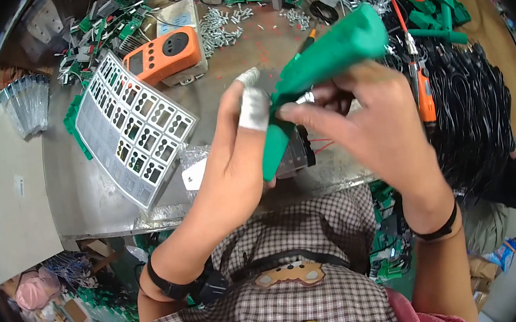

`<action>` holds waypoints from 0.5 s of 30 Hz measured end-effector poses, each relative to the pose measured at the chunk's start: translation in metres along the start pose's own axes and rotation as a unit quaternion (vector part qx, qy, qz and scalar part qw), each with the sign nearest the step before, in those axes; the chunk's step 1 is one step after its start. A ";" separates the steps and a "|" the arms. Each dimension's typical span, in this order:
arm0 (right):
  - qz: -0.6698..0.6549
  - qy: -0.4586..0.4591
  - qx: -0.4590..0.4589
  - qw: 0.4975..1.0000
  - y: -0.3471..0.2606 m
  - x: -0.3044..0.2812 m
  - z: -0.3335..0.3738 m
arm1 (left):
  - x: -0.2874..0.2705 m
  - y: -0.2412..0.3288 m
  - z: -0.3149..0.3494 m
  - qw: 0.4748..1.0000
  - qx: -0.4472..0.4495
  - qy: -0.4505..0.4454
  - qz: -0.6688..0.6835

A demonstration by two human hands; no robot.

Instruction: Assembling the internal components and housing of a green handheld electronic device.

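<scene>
Between my hands, above the metal table, is a green plastic housing [337,46] with a thick rounded arm pointing up to the right. Its lower end slants down past my palm. My left hand [229,158], white tape wrapped on its fingers, is closed around the lower part. From the right, my right hand [382,119] pinches at the middle of the housing, slightly blurred. A small silvery piece [306,97] shows by its fingertips; I cannot tell whether they grip it. Partly hidden below the housing is a dark, boxy piece [292,157] with thin red wires.
A sticker sheet [135,127] and an orange meter [162,55] lie left. Screws [222,26] and circuit boards [112,28] are heaped at the back. Black cables [469,107], an orange electric screwdriver [424,93] and green housings [437,10] crowd the right. Clear packets [28,100] sit far left.
</scene>
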State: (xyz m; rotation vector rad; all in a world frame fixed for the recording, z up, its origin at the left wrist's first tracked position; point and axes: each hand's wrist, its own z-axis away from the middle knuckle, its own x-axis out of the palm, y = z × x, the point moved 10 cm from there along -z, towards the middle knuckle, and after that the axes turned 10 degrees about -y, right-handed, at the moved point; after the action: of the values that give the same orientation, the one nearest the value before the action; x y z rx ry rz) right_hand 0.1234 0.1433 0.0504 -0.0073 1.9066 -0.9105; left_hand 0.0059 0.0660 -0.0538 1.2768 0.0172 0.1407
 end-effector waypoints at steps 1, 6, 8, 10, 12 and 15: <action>0.031 -0.051 0.026 0.998 0.006 0.006 -0.002 | 0.002 -0.001 -0.003 1.000 -0.008 -0.012 0.014; -0.055 -0.056 -0.014 0.997 0.031 -0.055 0.019 | 0.009 -0.008 -0.013 0.981 -0.107 -0.152 0.064; -0.177 -0.089 -0.045 0.979 0.032 -0.026 0.030 | 0.012 0.009 -0.022 0.982 -0.049 -0.183 -0.016; -0.259 -0.118 -0.227 0.932 0.011 -0.012 0.039 | 0.007 0.026 -0.022 0.976 0.005 -0.194 -0.101; -0.317 -0.127 -0.074 0.937 0.048 0.006 0.045 | 0.008 0.048 -0.019 0.973 0.178 -0.088 -0.114; -0.423 0.080 0.134 0.892 0.067 0.007 0.084 | 0.033 0.041 0.000 0.765 0.309 -0.059 -0.562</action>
State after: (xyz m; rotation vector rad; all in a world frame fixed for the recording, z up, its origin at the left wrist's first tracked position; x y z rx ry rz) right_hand 0.2096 0.1394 -0.0147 -0.6626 1.9065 -1.7970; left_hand 0.0351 0.0814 -0.0129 1.7235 0.7702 -1.0735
